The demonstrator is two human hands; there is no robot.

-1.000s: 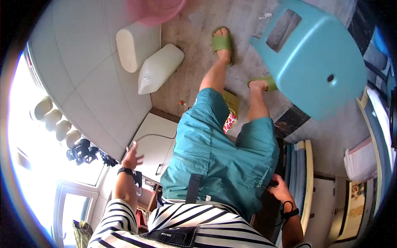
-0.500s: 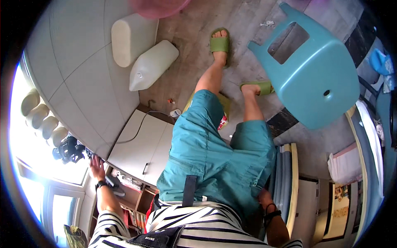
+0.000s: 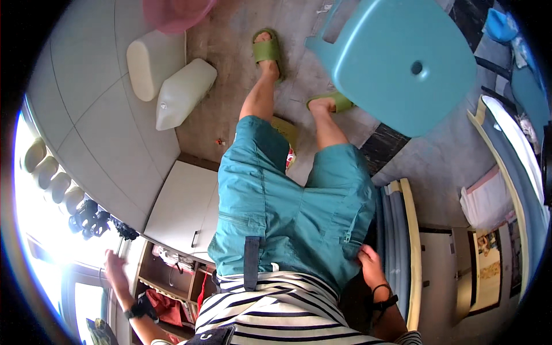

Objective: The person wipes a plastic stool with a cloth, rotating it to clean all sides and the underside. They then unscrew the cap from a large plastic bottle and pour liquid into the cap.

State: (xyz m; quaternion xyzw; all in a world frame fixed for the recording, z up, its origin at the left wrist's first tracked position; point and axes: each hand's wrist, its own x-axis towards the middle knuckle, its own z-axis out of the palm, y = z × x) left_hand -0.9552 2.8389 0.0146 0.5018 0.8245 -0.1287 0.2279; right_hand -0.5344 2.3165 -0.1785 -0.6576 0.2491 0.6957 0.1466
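Note:
My left hand (image 3: 116, 268) is raised in front of the bright window, slightly blurred, its fingers apart and nothing visible in them. It is below a dark, bumpy object (image 3: 123, 229) at the end of the sill and does not touch it. On my right side, my right hand (image 3: 372, 266) hangs against the pocket of my teal shorts (image 3: 287, 198). Its loosely bent fingers touch the cloth by the pocket edge, and I see no object in them. Dark bands circle both wrists.
A teal plastic stool (image 3: 397, 63) stands ahead on the right. Two whitish containers (image 3: 187, 92) are on the floor by the grey wall panel, near a pink basin (image 3: 178, 12). Beside my left arm is an open shelf (image 3: 172, 279); folded blue-grey panels (image 3: 397, 241) are to my right.
My left hand has drawn back from the sill's end toward me. My right hand has shifted up and shows more fully beside the pocket. The view has shifted, moving the stool left and up.

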